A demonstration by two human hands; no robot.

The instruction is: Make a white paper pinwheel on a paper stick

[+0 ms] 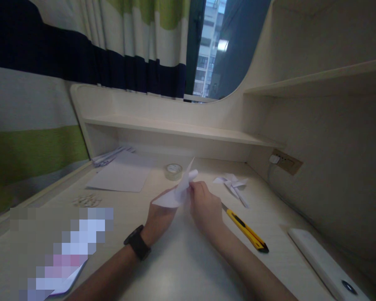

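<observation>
Both hands pinch folded paper [178, 190]: left hand [159, 217] beneath, right hand [205, 207] beside.

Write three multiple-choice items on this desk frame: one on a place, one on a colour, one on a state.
1. Where does the tape roll lie?
A. on the desk behind the hands
B. on the upper shelf
C. on the sheet at left

2. What colour is the knife body?
A. red
B. yellow
C. white

3. What is the state of the folded paper?
A. lying flat on the desk, untouched
B. pinned under the knife
C. held between both hands

Answers:
1. A: the roll sits on the desk just beyond the paper, below the shelf.
2. B: the handle is yellow with a black end.
3. C: the left hand and right hand both pinch it above the desk.
</observation>
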